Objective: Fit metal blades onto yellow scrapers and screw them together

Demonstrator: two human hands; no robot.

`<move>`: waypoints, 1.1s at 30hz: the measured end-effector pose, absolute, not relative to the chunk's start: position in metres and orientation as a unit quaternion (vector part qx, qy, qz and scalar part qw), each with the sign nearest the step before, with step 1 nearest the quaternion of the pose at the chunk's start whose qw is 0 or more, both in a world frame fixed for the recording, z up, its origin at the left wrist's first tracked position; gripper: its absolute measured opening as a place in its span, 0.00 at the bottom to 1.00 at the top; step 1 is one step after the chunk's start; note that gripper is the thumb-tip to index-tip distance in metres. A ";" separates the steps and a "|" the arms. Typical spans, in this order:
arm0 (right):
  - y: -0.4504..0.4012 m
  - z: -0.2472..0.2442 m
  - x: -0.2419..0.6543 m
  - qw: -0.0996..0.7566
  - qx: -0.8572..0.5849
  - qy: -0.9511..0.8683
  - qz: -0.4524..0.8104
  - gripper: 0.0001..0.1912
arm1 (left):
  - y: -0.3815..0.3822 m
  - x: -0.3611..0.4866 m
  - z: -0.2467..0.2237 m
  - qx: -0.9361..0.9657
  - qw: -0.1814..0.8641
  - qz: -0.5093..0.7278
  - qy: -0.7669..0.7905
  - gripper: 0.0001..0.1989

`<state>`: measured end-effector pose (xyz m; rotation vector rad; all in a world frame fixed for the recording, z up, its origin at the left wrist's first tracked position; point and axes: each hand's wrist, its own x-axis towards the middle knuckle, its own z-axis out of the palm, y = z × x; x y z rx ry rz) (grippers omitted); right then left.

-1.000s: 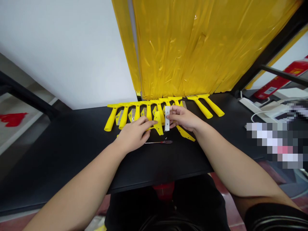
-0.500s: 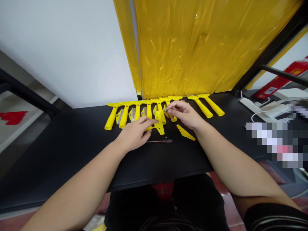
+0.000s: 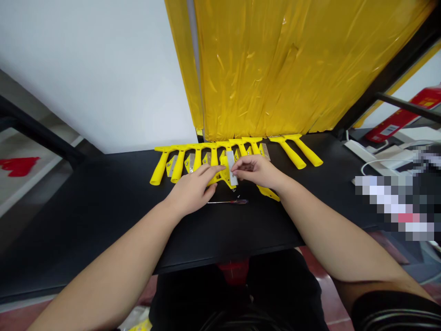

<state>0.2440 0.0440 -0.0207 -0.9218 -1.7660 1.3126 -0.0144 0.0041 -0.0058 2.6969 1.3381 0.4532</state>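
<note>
Landmark: screwdriver (image 3: 239,202), on table (image 3: 213,239). To its left: left hand (image 3: 192,191). Behind it: held scraper (image 3: 225,180); blade (image 3: 233,172) at fingertips of right hand (image 3: 257,171). Farther behind: scraper row (image 3: 214,156). Behind and right: loose plate (image 3: 269,193); farther behind, scraper pair (image 3: 291,154).

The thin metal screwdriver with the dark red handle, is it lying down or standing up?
Lying down: the screwdriver stretches sideways along the black tabletop, just right of the bare left hand.
</note>
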 end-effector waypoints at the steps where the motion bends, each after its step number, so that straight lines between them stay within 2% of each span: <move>1: 0.044 -0.022 0.243 0.372 -0.363 -0.678 0.520 0.11 | 0.004 -0.014 -0.006 0.886 0.046 0.148 0.437 0.25; 5: 0.042 -0.024 0.243 0.365 -0.372 -0.653 0.550 0.18 | 0.004 -0.014 -0.007 0.890 0.035 0.146 0.430 0.26; 14: 0.044 -0.025 0.242 0.300 -0.373 -0.647 0.593 0.19 | 0.003 -0.014 -0.009 0.906 0.044 0.126 0.401 0.27; 23: 0.039 -0.021 0.240 0.303 -0.382 -0.651 0.582 0.20 | 0.004 -0.013 -0.010 0.911 0.054 0.120 0.391 0.26; 28: 0.037 -0.020 0.235 0.339 -0.394 -0.581 0.626 0.24 | 0.003 -0.013 -0.011 0.915 0.070 0.134 0.375 0.26; 33: 0.032 -0.018 0.230 0.327 -0.408 -0.539 0.661 0.25 | 0.002 -0.010 -0.014 0.918 0.074 0.138 0.364 0.27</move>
